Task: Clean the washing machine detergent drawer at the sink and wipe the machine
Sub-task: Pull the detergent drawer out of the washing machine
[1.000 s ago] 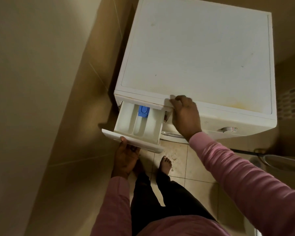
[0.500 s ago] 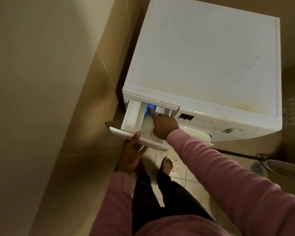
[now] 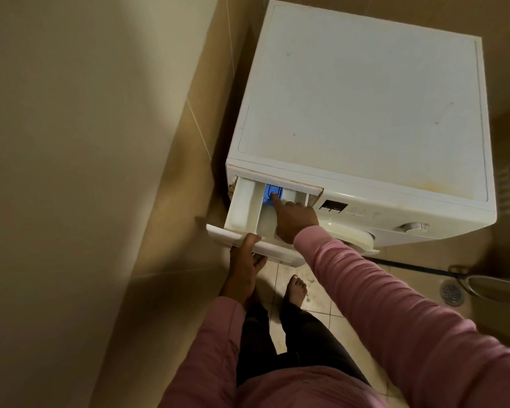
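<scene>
Head view: mid-frame we see the left hand gripping the front of the detergent drawer, the right hand pressing one straight forefinger on its blue tab

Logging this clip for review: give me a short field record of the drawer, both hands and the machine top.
drawer: detergent drawer pulled out of washing machine, not removed
left: left hand grips drawer's front panel, thumb on top
right: right hand, index finger pressing blue tab at drawer's rear
machine top: yellowish stains near front edge
</scene>
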